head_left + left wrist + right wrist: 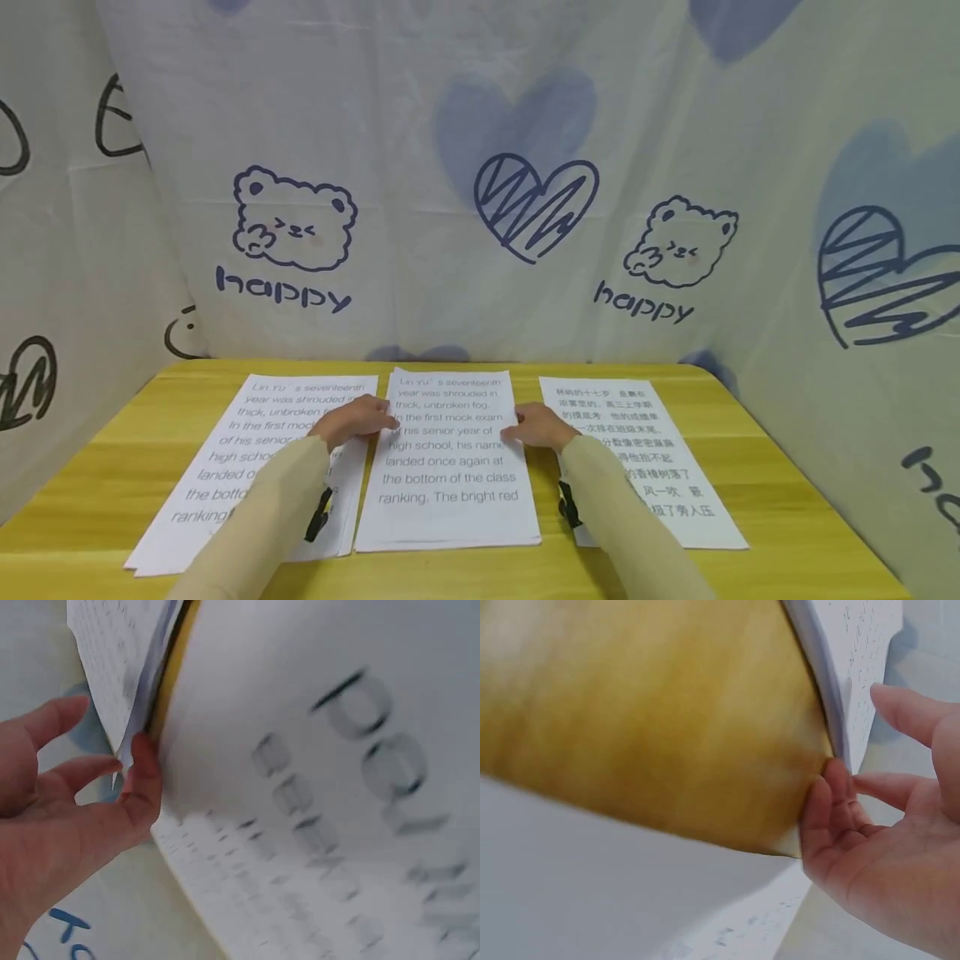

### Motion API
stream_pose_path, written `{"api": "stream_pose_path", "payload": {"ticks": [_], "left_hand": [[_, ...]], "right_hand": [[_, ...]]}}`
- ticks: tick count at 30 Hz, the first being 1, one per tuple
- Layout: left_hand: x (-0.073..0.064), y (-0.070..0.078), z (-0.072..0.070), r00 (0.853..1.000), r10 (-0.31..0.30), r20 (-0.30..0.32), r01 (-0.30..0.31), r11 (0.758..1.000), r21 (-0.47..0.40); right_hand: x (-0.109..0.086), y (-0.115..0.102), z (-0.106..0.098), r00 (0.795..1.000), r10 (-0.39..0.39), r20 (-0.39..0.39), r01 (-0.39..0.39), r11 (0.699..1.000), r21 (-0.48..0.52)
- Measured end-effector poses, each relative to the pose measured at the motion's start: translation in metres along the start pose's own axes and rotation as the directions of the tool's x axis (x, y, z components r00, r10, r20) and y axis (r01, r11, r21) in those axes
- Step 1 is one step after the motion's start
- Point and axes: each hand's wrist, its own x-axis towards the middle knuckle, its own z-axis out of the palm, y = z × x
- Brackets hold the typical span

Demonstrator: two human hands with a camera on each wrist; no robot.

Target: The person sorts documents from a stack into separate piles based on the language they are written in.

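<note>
- White cloth [405, 250] printed with bears, hearts and "happy" hangs behind and beside a yellow table [795, 542].
- Middle stack [450, 523] of English-printed paper is between the left stack [225, 467], also in English, and the right paper [675, 442], in Chinese; whether its underside touches the table, I cannot tell.
- Left hand [356, 419] has curled fingers and grips the middle stack's left side edge, just beside the left stack.
- Right hand [545, 427] holds the opposite edge, its lower fingers curled.
- 2 pale sleeves [262, 500] cover the arms, with 1 black strap [318, 515] near each wrist.
</note>
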Motion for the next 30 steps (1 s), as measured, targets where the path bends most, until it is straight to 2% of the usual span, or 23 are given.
{"api": "stream_pose_path", "payload": {"ticks": [4,7,10,13,16,18,21,25,30], "left_hand": [[0.002,0.010,-0.003,1.000,0.027,0.006,-0.028,0.991,0.133],[0.004,0.016,0.000,0.998,0.053,-0.028,-0.049,0.990,0.136],[0.005,0.019,0.006,0.992,0.078,-0.095,-0.069,0.993,0.093],[0.004,0.019,0.010,0.972,0.105,-0.209,-0.101,0.994,0.028],[0.003,0.016,0.008,0.937,0.123,-0.327,-0.143,0.989,-0.039],[0.004,0.014,0.004,0.921,0.110,-0.373,-0.164,0.979,-0.117],[0.004,0.012,-0.006,0.924,0.065,-0.376,-0.175,0.948,-0.265],[0.002,0.008,-0.020,0.942,0.014,-0.336,-0.164,0.892,-0.421],[-0.006,-0.002,-0.029,0.952,-0.007,-0.306,-0.157,0.847,-0.507]], "right_hand": [[0.003,-0.006,0.000,1.000,-0.016,-0.024,0.015,0.999,-0.037],[0.006,-0.007,0.000,0.996,-0.053,-0.072,0.050,0.998,-0.036],[0.007,-0.006,0.002,0.990,-0.074,-0.121,0.075,0.997,0.008],[0.008,-0.006,0.003,0.984,-0.055,-0.167,0.067,0.995,0.071],[0.009,-0.007,0.004,0.978,-0.034,-0.205,0.065,0.987,0.144],[0.010,-0.008,0.003,0.976,-0.014,-0.216,0.064,0.972,0.227],[0.011,-0.012,-0.002,0.975,0.017,-0.221,0.064,0.933,0.354],[0.012,-0.019,-0.011,0.972,0.060,-0.225,0.055,0.880,0.473],[0.009,-0.027,-0.014,0.970,0.080,-0.231,0.061,0.837,0.544]]}}
